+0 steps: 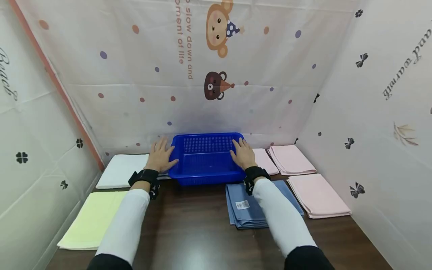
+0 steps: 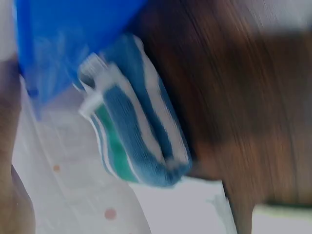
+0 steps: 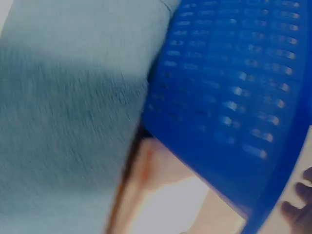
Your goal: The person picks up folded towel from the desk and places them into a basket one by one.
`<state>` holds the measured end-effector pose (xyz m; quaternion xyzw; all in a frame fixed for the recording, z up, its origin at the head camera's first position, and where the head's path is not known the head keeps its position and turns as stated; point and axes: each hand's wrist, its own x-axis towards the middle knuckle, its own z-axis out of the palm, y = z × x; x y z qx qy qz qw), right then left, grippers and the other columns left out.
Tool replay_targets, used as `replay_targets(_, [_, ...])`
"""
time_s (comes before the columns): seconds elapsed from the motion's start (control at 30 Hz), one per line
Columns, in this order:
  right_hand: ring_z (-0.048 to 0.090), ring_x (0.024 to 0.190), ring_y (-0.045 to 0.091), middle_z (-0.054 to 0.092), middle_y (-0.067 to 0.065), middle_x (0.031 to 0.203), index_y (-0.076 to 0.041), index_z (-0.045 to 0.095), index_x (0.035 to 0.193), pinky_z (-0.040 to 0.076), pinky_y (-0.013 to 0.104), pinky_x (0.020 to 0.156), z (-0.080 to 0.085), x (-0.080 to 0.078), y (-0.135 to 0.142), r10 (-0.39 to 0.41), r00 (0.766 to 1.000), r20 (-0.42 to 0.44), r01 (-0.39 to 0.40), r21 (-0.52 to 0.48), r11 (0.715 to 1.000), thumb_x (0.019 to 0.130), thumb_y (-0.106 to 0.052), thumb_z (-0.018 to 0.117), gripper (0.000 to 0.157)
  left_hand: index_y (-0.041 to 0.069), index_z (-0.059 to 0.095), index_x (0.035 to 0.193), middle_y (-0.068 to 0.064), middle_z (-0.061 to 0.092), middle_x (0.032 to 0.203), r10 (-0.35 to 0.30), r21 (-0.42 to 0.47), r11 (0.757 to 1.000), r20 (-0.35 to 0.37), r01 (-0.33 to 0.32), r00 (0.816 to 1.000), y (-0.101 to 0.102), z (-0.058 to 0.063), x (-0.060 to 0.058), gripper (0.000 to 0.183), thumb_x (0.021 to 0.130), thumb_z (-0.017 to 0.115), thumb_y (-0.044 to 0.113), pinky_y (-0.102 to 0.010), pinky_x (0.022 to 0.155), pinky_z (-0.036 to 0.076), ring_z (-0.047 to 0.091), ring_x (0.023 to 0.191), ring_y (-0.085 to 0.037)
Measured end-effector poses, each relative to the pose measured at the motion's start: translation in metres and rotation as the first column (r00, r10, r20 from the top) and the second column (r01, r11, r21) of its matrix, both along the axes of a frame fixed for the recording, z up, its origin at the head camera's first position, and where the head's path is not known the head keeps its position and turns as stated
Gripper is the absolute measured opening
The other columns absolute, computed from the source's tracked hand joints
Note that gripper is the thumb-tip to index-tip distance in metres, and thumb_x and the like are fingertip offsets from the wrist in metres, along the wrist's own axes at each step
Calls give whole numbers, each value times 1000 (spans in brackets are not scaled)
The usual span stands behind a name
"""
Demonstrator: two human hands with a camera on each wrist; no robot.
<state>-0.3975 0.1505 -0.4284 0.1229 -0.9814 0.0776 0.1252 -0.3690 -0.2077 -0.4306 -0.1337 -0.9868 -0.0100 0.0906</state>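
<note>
A blue plastic basket (image 1: 210,180) with slotted walls sits at the back of the table. At its left end is my left hand (image 1: 159,157), fingers spread and straight, thumb reaching over the rim. My right hand (image 1: 243,154) is at the opposite end, its spread fingers over the right rim. From the head view I cannot tell how firmly either hand touches. In the left wrist view a striped blue, white and green towel (image 2: 141,117) lies beside the basket (image 2: 73,44). The right wrist view shows the basket's slotted wall (image 3: 219,97) and fingertips (image 3: 304,192) apart from it.
A white folded towel (image 1: 121,170) and a yellow-green one (image 1: 96,217) lie at left. Folded blue towels (image 1: 248,215) are under the right forearm. Several pink towels (image 1: 318,195) line the right side. Printed cloth walls (image 1: 162,112) enclose the brown table (image 1: 195,232).
</note>
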Motion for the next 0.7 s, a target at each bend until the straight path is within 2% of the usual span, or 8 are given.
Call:
replay_targets(0.1, [37, 150, 41, 35, 26, 162, -4, 41, 155, 34, 53, 122, 1, 10, 5, 2, 1000, 26, -2, -24, 1000, 106, -34, 51, 58, 1, 40, 154, -28, 22, 166, 26, 104, 994, -21, -23, 999, 6, -6, 5, 66, 102, 58, 38, -64, 126, 11, 14, 156, -44])
replay_targets(0.17, [39, 148, 41, 36, 27, 161, 0, 41, 154, 36, 53, 121, 2, 13, 6, -3, 999, 38, 5, -40, 999, 107, -34, 50, 59, -1, 42, 153, -28, 28, 163, 59, 201, 978, -40, -50, 997, 10, -8, 7, 62, 103, 57, 33, -65, 125, 14, 19, 155, -44])
replay_targets(0.27, [44, 144, 43, 43, 30, 155, 5, 45, 149, 38, 54, 119, 0, 14, 5, -18, 1000, -2, 18, -107, 994, 106, -31, 53, 57, -1, 49, 148, -28, 40, 157, 110, 340, 937, -63, -82, 992, 13, -11, 8, 55, 103, 57, 31, -66, 122, 22, 30, 150, -45])
replay_targets(0.37, [48, 140, 46, 51, 34, 147, 9, 53, 141, 39, 56, 118, -6, 14, 7, -14, 997, -80, -2, -196, 981, 103, -24, 58, 51, 0, 52, 145, -28, 45, 154, 114, 445, 891, -36, -86, 993, 18, -14, 10, 54, 103, 57, 32, -68, 118, 27, 34, 147, -47])
replay_targets(0.47, [49, 137, 49, 54, 35, 142, 9, 58, 136, 39, 57, 117, -10, 16, 13, 2, 992, -128, -46, -342, 938, 100, -19, 62, 46, 0, 51, 146, -29, 43, 154, 96, 522, 849, -1, -81, 995, 21, -19, 13, 53, 102, 58, 29, -70, 116, 28, 33, 146, -49])
replay_targets(0.6, [51, 131, 49, 56, 35, 136, 10, 59, 132, 40, 57, 114, -15, 28, 35, 25, 982, -186, -115, -496, 861, 96, -12, 63, 42, 1, 50, 147, -29, 43, 153, 96, 568, 819, 8, -84, 995, 21, -31, 18, 49, 103, 55, 23, -70, 115, 26, 31, 145, -49])
replay_targets(0.7, [53, 125, 49, 58, 34, 130, 12, 59, 130, 42, 59, 109, -22, 44, 66, 34, 971, -237, -153, -508, 847, 94, -8, 65, 41, 3, 49, 147, -28, 44, 152, 103, 582, 809, 1, -84, 995, 19, -40, 21, 48, 104, 53, 24, -69, 114, 27, 32, 144, -48])
